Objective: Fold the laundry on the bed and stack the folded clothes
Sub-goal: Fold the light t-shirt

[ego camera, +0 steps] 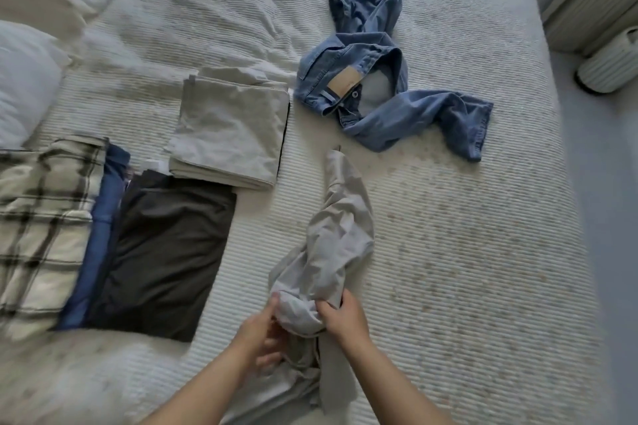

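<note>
Laundry is spread over the white bed [448,252]. A crumpled grey garment [331,238] is held near the bed's near edge: its bunched lower end is gripped by the left hand [266,338], fingers curled under the cloth, and pinched by the right hand [340,319] from the other side, while its far end trails across the cover. Unfolded blue jeans [390,93] are seen lying toward the far right corner. Toward the left edge, a folded beige piece [231,131], a folded dark piece [165,252], a blue piece [100,235] and a plaid piece [41,217] are laid side by side, touching. A white pillow [24,86] is set at the far left.
</note>
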